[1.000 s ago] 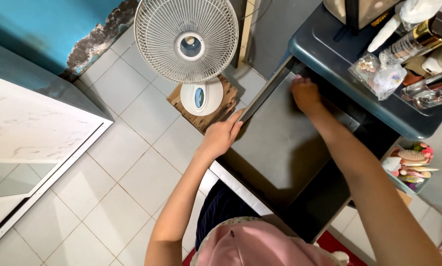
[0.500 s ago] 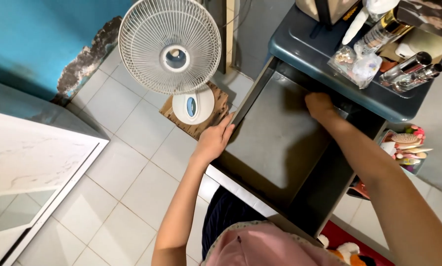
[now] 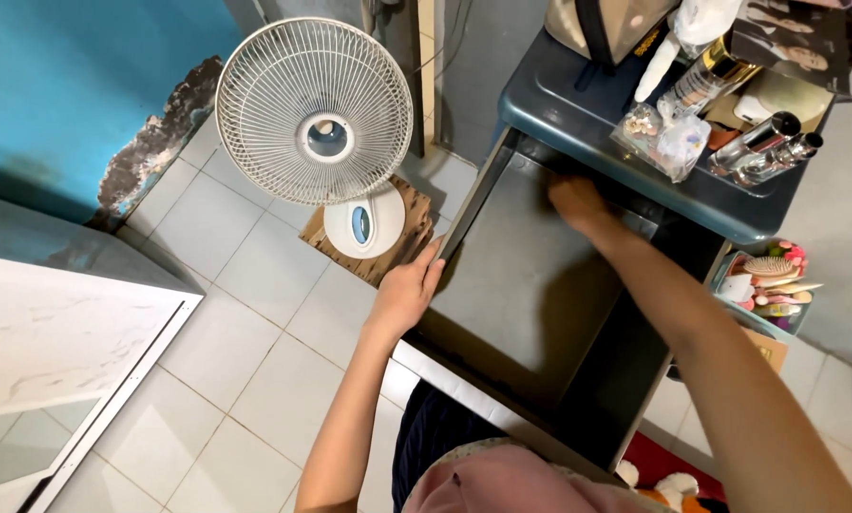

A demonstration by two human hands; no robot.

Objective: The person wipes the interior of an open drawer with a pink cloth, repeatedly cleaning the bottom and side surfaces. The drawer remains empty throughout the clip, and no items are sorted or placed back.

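We are gripping the left rim of the open dark drawer (image 3: 530,285), centre frame, with our left hand (image 3: 405,294); our right hand (image 3: 578,204) is lying flat inside near its back, holding nothing, below the cluttered cabinet top (image 3: 578,104); white fan (image 3: 314,112) standing upper left

The left hand (image 3: 405,294) grips the open dark drawer's (image 3: 521,285) side edge; the right hand (image 3: 578,204) reaches deep inside.

Tiled floor (image 3: 255,275) carrying fan (image 3: 317,114) on cardboard (image 3: 416,204), dark cabinet top (image 3: 578,104) crowded with bottles (image 3: 758,142), basket (image 3: 763,285) of combs beside
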